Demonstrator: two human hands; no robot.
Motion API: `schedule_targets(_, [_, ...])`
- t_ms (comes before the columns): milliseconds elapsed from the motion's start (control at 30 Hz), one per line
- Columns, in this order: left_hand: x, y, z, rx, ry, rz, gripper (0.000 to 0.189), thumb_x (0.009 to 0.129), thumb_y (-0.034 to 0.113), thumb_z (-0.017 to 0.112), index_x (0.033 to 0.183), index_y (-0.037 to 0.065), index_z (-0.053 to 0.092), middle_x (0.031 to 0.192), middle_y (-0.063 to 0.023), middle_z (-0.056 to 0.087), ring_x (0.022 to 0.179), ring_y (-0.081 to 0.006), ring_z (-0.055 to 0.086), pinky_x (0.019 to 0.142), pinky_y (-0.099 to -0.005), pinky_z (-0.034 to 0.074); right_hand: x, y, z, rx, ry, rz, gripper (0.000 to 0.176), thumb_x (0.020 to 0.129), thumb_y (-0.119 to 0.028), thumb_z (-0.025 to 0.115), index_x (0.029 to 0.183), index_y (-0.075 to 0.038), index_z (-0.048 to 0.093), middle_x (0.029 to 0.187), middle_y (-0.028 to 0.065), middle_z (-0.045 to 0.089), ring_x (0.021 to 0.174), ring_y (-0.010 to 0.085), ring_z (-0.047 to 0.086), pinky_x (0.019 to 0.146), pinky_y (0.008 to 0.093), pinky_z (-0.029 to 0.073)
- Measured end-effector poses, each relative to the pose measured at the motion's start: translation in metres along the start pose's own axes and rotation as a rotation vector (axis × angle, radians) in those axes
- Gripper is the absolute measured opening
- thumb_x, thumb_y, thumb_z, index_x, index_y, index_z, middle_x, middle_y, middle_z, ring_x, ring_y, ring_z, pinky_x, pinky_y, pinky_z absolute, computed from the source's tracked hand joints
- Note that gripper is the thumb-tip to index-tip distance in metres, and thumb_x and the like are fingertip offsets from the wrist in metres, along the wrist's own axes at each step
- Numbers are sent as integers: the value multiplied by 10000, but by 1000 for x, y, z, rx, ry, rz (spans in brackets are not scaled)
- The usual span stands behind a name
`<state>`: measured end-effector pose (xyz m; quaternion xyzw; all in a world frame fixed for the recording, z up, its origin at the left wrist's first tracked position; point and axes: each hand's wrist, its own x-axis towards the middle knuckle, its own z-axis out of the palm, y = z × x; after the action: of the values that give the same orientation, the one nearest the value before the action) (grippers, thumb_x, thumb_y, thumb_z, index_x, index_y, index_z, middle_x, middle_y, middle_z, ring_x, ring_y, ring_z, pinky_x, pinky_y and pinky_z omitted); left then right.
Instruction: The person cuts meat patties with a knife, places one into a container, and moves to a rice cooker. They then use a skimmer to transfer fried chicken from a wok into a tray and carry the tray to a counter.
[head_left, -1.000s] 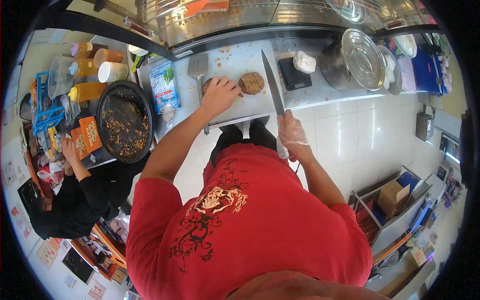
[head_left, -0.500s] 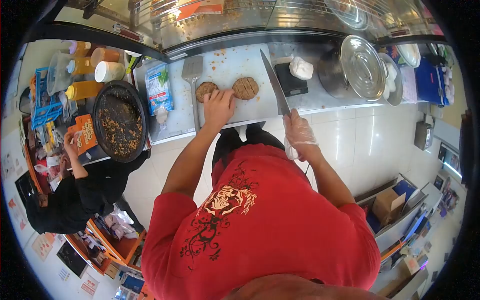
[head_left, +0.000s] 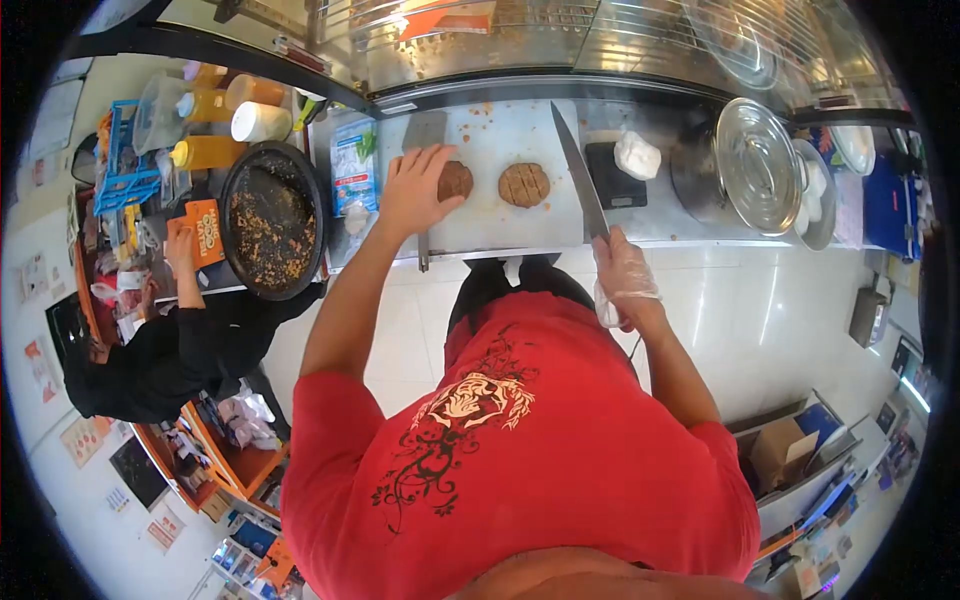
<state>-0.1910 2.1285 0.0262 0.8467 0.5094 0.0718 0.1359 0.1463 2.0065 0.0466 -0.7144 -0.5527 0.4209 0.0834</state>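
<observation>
White rectangular plastic cutting board (head_left: 475,228): on the counter, in front of the wearer, bearing both patties.

Long steel-bladed knife (head_left: 579,170): over the board's right edge; contact with the surface cannot be determined. Long axis runs from the grip away from the wearer and slightly left, tip at the far side.

Flat metal spatula (head_left: 425,130): left part of the board, blade far, handle end near, partly covered by the left hand.

Right hand (head_left: 624,272), in a clear plastic glove: closed around the knife's handle, near the board's front edge.

Bare left hand (head_left: 416,190): fingers spread, gripping nothing visible, beside the left patty; touch cannot be confirmed.

Scored round brown patty (head_left: 524,185): between blade and left hand, apart from both; far and left of the knife grip. Left hand nearer. Round, no long axis.

Unscored-looking round brown patty (head_left: 457,181): left of it, between left thumb and fingers.
</observation>
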Motion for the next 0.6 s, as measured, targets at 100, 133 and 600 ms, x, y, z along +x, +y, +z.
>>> schedule_targets(100, [5, -7, 10, 109, -193, 133, 812, 683, 343, 831, 1387, 163, 468, 1368, -98, 505, 1299, -322, 426, 1062, -464, 319, 4, 4, 11, 50, -15, -10, 299, 998, -285, 462, 1051, 7, 494, 865, 344, 632, 858, 535, 610, 737, 582, 459])
schedule_targets(133, [6, -11, 15, 138, -238, 197, 800, 686, 339, 830, 1382, 169, 473, 1370, -97, 504, 1298, -323, 427, 1065, -462, 316, 4, 2, 12, 72, -36, 15, 303, 998, -284, 471, 1064, 10, 500, 884, 346, 626, 879, 537, 598, 749, 567, 455])
schedule_targets(600, [17, -14, 17, 247, -369, 328, 814, 692, 338, 813, 1392, 141, 449, 1265, -127, 554, 1222, -289, 483, 1033, -433, 332, -15, -20, 38, 201, 11, 117, 334, 994, -290, 506, 1079, 32, 525, 883, 343, 617, 878, 544, 572, 737, 529, 452])
